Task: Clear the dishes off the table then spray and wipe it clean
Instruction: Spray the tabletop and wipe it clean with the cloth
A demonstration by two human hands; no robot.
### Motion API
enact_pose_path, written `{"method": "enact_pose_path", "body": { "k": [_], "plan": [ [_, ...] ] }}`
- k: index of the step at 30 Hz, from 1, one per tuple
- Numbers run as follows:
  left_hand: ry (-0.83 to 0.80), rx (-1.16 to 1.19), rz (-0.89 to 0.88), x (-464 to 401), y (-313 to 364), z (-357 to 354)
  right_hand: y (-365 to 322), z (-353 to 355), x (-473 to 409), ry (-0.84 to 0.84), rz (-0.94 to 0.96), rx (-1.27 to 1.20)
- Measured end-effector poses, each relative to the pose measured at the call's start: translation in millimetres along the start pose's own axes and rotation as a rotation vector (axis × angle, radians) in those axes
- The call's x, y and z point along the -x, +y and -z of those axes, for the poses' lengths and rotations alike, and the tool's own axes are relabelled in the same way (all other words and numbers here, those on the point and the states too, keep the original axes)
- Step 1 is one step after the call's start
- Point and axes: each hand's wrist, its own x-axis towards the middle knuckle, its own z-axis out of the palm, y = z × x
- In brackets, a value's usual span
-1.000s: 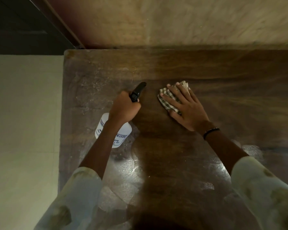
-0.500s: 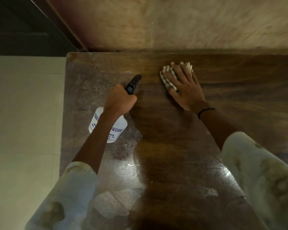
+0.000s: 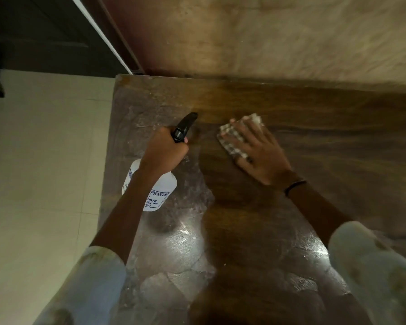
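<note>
The left hand [image 3: 163, 152] is curled tight round the neck of a white spray bottle [image 3: 161, 191], fingers wrapped below the black trigger head [image 3: 184, 127], whose nozzle points toward one o'clock across the worktop [image 3: 338, 127]. The bottle hangs tilted under the wrist, its base toward seven o'clock, just above or at the worktop's left edge (whether it touches the wood cannot be told). Its label carries dark blue print, partly hidden by the forearm; what is inside the opaque white body cannot be seen.

The right hand [image 3: 259, 151] lies flat with its fingers straight and slightly spread, pressing a folded checked cloth [image 3: 232, 139] onto the wood. The cloth sits under the fingers, showing at their eleven o'clock side and past the fingertips, just to the right of the trigger head and apart from it. A thin dark band [image 3: 294, 186] circles the right wrist. Both arms wear pale sleeves, the left sleeve [image 3: 92, 285] at seven o'clock and the right sleeve [image 3: 373, 266] at four o'clock.

The dark wooden worktop shows a dull greyish film on its left part and near edge, with bright glare patches at six o'clock, and a darker, cleaner-looking band running up the middle toward the cloth. A mottled tan wall [image 3: 267, 36] stands at twelve o'clock, and pale floor tiles [image 3: 45, 160] lie at nine o'clock.
</note>
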Motion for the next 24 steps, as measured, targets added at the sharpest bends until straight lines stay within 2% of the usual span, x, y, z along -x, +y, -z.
{"method": "enact_pose_path", "body": {
  "k": [3, 7, 9, 12, 14, 16, 19, 24],
  "plan": [
    [0.032, 0.009, -0.005, -3.3, -6.2, 8.2, 21.0, 7.4, -25.6, 0.039, -0.207, -0.016],
    [0.057, -0.004, -0.013, -7.2, -16.1, 16.0, -5.7, 10.9, -97.0, 0.036, -0.362, -0.074],
    [0.063, -0.011, -0.009, -9.1, -20.4, 19.5, -30.4, 5.9, -119.8, 0.02, -0.324, -0.075],
    [0.048, -0.018, 0.008, -11.9, -24.1, 25.0, -68.7, -5.0, -111.9, 0.036, -0.114, -0.036],
    [0.048, -0.022, 0.015, -13.0, -25.9, 29.4, -72.8, -10.7, -85.1, 0.024, 0.035, -0.003],
    [0.053, -0.024, 0.019, -14.6, -27.7, 32.5, -56.6, -10.6, -60.3, 0.014, 0.104, 0.008],
    [0.063, -0.034, 0.018, -17.9, -29.0, 36.2, -32.6, -6.0, -51.9, 0.028, 0.031, 0.005],
    [0.122, -0.097, 0.018, -20.9, -27.7, 43.7, -35.9, -7.5, -81.9, 0.097, -0.113, -0.035]
  ]
}}
